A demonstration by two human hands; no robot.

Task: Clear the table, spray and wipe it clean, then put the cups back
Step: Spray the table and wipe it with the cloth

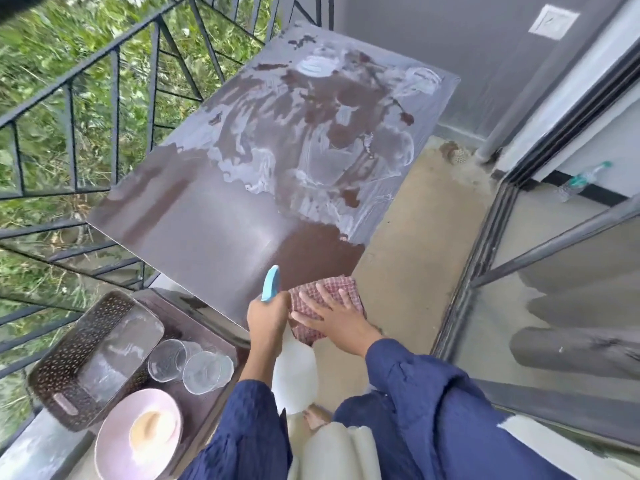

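Sleeves (415, 393) in dark blue fill the bottom of the frame. Bottom left, a pink plate (114, 434) sits on a low brown stand (207, 407), and just above it two clear cups (166, 360) sit side by side, off the table, next to a dark speckled basket (69, 358).

Lower centre now: the left hand (266, 320) is wrapped round the neck of a white spray bottle (294, 375), fingers curled tight on it, blue trigger (270, 284) poking up over the table edge. Right beside it, the right hand (334, 318) lies flat, fingers spread wide, pressing a red checked cloth (311, 292) onto the near corner of the table (207, 220).

Moving up the brown top, the near half looks bare and glossy, while the far half is smeared all over with white foam (311, 157).

Beyond that, a black railing (114, 98) and greenery take the upper left, and a glass sliding door (554, 289) runs down the right.
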